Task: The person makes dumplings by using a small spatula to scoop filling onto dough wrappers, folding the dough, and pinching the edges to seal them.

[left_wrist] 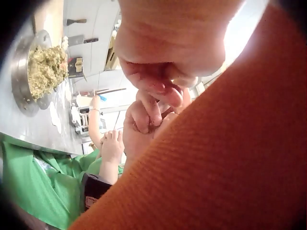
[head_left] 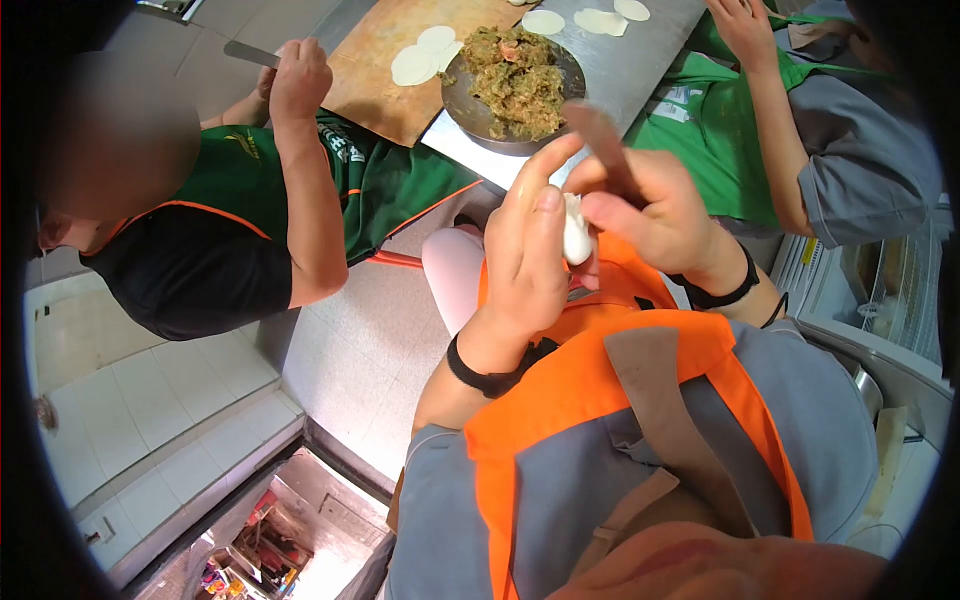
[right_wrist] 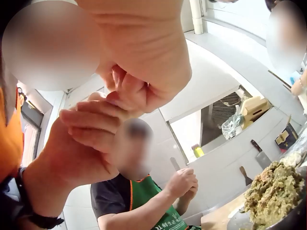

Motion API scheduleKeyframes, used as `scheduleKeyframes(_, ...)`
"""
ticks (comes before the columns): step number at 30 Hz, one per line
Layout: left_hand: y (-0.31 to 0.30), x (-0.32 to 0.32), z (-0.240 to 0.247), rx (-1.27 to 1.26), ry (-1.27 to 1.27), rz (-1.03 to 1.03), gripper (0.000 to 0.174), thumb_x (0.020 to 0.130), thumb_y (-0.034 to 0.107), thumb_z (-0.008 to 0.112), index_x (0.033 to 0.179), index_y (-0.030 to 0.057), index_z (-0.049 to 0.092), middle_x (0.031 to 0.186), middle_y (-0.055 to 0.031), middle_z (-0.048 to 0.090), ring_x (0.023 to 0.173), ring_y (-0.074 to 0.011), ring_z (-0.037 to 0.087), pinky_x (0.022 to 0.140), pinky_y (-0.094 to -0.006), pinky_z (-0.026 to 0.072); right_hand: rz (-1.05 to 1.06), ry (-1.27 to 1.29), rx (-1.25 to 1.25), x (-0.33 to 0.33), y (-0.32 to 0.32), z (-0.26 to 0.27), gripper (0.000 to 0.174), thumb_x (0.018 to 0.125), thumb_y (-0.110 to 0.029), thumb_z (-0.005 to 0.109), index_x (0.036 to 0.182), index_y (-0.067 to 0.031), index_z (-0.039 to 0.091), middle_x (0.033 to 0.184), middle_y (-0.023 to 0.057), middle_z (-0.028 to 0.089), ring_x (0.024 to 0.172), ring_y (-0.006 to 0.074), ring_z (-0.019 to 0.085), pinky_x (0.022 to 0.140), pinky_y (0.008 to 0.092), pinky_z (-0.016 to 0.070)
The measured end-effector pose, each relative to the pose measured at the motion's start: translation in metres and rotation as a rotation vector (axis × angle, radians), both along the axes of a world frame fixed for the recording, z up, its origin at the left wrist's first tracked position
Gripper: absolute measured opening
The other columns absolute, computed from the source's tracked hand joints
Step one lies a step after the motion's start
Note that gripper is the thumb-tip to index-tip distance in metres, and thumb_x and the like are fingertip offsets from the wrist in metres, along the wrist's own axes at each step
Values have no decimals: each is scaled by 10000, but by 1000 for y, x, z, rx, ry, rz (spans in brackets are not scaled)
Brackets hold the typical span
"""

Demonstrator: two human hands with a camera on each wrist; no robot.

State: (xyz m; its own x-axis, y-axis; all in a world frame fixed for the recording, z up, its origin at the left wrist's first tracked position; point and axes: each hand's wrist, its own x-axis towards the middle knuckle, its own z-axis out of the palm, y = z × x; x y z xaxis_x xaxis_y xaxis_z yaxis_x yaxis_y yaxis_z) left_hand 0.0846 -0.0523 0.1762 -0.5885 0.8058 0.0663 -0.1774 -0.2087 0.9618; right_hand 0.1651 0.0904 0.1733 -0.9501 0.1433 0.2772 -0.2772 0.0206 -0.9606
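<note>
In the head view a small white dough piece point(head_left: 577, 232) sits between the two raised hands. The left hand point(head_left: 535, 235) curls round it from the left, thumb near its top. The right hand point(head_left: 655, 205) pinches its upper edge from the right, and a flat brownish tool point(head_left: 603, 145) lies across that hand's fingers. Beyond them stands a round metal pan point(head_left: 460, 105) of chunky green-brown filling point(head_left: 515, 85). In both wrist views the hands touch, and their fingers hide most of the dough.
Flat white wrappers point(head_left: 415, 65) lie on a wooden board point(head_left: 370, 60) and on the metal table point(head_left: 650, 45). A person in a green apron point(head_left: 240, 165) at the left holds a flat tool point(head_left: 250, 53). Another person in green point(head_left: 705, 130) stands at the right.
</note>
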Motion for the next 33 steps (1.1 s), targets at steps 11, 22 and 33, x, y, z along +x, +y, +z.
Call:
scheduleKeyframes(11,12,-11,-31,-63,140,167,146,1009,138,513,1045,12,448,741,-38,579,538,-57,513,473,-189,376,-290,-27,308,-14,23,-16,132,952,-108,576,912,15,604,706,54,601,639,99,541,578,256,441)
scheduleKeyframes(22,36,-46,-56,-203,384,206,89,1008,94,469,1029,8,475,609,-20,532,477,-98,523,452,-253,415,-74,-195,141,-50,51,-28,152,954,-137,579,895,2,600,749,36,609,717,78,549,635,269,449)
scheduleKeyframes(33,21,-102,-91,-367,-19,220,218,989,42,455,1194,-21,496,661,17,465,508,-57,455,473,-210,405,-476,-214,883,-274,264,-126,206,890,-228,626,917,-37,697,791,106,642,719,218,617,682,344,484)
